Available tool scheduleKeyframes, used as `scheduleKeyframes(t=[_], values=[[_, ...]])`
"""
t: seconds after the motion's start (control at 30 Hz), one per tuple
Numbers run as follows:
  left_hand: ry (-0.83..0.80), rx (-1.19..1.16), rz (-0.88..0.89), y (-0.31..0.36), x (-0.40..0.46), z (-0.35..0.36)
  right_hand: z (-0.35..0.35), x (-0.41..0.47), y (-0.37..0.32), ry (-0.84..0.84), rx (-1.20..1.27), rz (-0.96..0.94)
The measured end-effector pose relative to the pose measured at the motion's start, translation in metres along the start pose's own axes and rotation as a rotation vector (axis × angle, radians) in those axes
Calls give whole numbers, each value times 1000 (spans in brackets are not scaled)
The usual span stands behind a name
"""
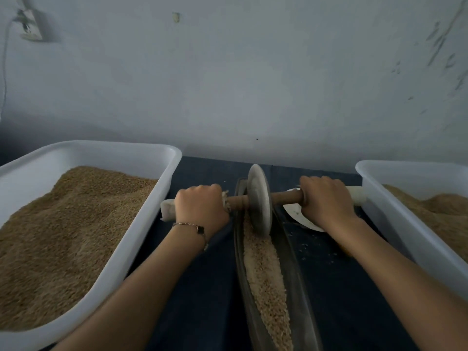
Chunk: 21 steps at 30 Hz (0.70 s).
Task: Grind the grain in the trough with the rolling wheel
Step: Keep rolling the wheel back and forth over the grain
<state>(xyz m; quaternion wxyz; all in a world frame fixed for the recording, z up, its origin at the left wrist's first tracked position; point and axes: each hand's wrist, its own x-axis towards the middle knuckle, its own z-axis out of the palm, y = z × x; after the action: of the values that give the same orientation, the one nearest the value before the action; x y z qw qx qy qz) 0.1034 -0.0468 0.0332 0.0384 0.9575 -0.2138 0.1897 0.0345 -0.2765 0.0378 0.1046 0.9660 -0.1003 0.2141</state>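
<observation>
A long narrow dark trough (301, 282) runs away from me down the middle of the table, with pale grain (263, 269) lying along its bottom. A grey disc-shaped rolling wheel (259, 198) stands upright in the far half of the trough, on the grain. A brown wooden axle (286, 197) passes through the wheel, and its ends are wrapped in white. My left hand (201, 207) grips the left end of the axle. My right hand (325, 201) grips the right end.
A big white tub (152, 198) heaped with brown grain stands to the left. A second white tub (379, 206) with grain stands to the right. A white plate (295, 211) lies under my right hand. Dark blue cloth (202, 287) covers the table; a pale wall rises behind.
</observation>
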Motion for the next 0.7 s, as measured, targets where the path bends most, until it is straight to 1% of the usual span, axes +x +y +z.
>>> scheduleKeyframes(t=[0.07,0.13,0.2,0.3,0.43,0.53,0.6,0.7], values=[[26,-3,3,-1,-6,3,-3,-8,-3,88,15,3],[13,-36,21,-4,-15,3,-10,-23,-8,187,35,0],[-11,-40,56,-7,-28,1,-17,-44,-10,214,45,-9],[0,16,120,-6,-54,-9,-24,-77,-8,198,58,-28],[26,34,211,2,-91,-36,-37,-121,-2,175,108,-76],[82,-32,319,7,-115,-56,-44,-146,4,140,130,-87],[110,-36,307,6,-125,-57,-47,-153,6,124,130,-89],[59,-14,296,7,-120,-54,-43,-146,5,107,146,-64]])
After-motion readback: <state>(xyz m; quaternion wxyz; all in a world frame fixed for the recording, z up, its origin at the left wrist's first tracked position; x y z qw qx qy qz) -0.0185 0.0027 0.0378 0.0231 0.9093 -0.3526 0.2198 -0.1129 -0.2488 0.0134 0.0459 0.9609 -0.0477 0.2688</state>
